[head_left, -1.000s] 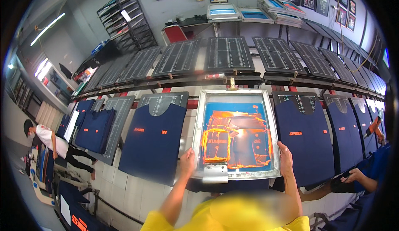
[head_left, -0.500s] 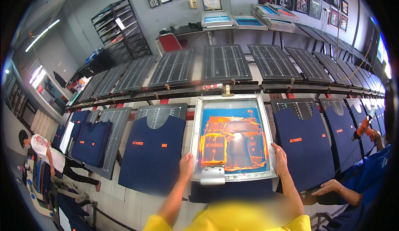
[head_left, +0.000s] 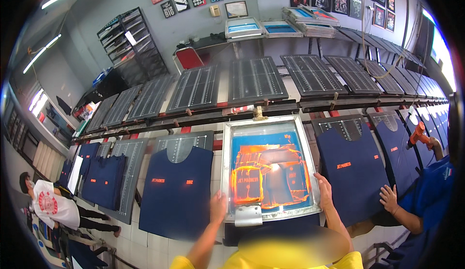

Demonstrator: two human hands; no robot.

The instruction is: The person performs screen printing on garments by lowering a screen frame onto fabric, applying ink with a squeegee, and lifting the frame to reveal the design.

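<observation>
In front of me is a metal-framed printing screen point(head_left: 314, 182) with blue mesh and smeared orange ink, lying over a dark navy shirt point(head_left: 271, 229) that shows only below its lower edge. My left hand point(head_left: 219, 208) grips the frame's left side near the lower corner. On the right side, my right hand point(head_left: 325, 192) holds the frame with its fingers along the rail. A squeegee with a pale metal handle point(head_left: 248, 215) rests across the lower left edge of the screen. A hinge clamp point(head_left: 260, 113) joins the frame's top to the rail.
Navy shirts with orange print lie on boards left point(head_left: 175, 191) and right point(head_left: 349, 172). At right a co-worker's hand point(head_left: 389, 199) touches a shirt; the other holds an orange heat gun point(head_left: 417, 134). Black boards point(head_left: 256, 80) line the far side. A person point(head_left: 53, 203) stands at left.
My view has shifted slightly; both my hands stay on the frame. The co-worker's lower hand has risen onto the shirt's edge. The person at left has turned their back.
</observation>
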